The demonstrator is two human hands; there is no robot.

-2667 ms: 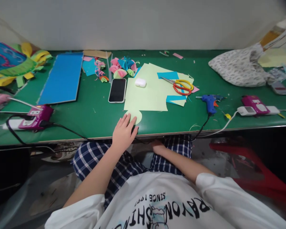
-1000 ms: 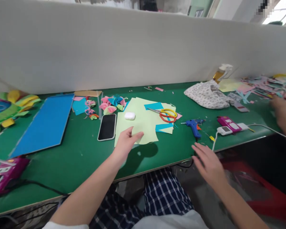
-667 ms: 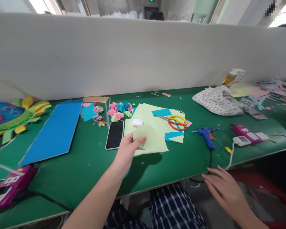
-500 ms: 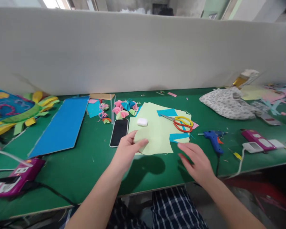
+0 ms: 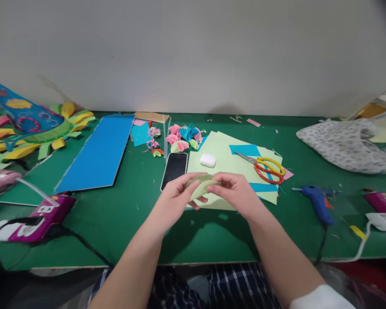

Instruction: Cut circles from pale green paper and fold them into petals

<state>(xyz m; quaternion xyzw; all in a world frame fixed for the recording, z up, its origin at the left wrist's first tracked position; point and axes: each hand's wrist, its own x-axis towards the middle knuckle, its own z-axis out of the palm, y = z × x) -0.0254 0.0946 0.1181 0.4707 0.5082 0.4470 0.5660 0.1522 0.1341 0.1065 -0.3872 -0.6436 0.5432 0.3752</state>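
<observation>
A light green paper piece [image 5: 199, 189], bent over on itself, is pinched between both hands above the table. My left hand [image 5: 176, 195] grips its left side, thumb in front and fingers behind. On the right side, my right hand [image 5: 233, 191] pinches its edge with thumb and fingers. Beneath and behind lie light green sheets [image 5: 227, 150] with blue paper strips [image 5: 244, 149]. A white case [image 5: 208, 160] and scissors [image 5: 266, 168] with yellow and red handles rest on the sheets. A phone [image 5: 174, 168] lies left of them.
Folded paper flowers [image 5: 183, 136] lie behind the phone. A blue board [image 5: 98, 154] and decorated cone hat [image 5: 28, 116] are on the left, near a purple power strip [image 5: 41, 219]. At the right are a blue glue gun [image 5: 318, 204], a patterned cloth [image 5: 341, 143] and another power strip [image 5: 384, 201].
My right hand has moved left and taken hold of the green paper piece, which was flatter in my left hand and is now bent over. The camera view has shifted.
</observation>
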